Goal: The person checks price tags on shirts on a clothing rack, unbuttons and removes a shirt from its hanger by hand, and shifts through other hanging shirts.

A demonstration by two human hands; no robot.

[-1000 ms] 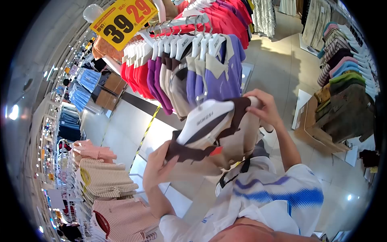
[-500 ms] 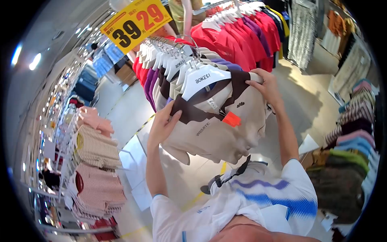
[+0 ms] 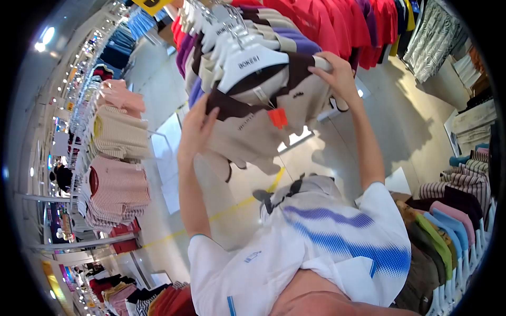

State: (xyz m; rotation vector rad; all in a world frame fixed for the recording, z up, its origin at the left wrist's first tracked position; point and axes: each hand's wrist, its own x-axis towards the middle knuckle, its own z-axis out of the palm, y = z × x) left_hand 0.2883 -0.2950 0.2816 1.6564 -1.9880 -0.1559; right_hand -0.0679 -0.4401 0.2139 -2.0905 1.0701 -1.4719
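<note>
A beige polo shirt with dark brown shoulders hangs on a white hanger at the front end of a rack. An orange-red tag dangles below its collar. My left hand grips the shoulder on the left, thumb on top of the brown cloth. On the opposite shoulder, my right hand has its thumb over the front and fingers behind. The fingertips of both hands are partly hidden by the cloth.
More shirts on hangers crowd the rack behind, with red shirts beyond. Folded striped shirts hang along the left wall. Coloured garments line a rack at the lower right. A yellow line crosses the tiled floor.
The view has tilted down and shifted, so the price sign is mostly out of frame. Both hands keep their hold on the shirt, whose lower part has swung and bunched differently.
</note>
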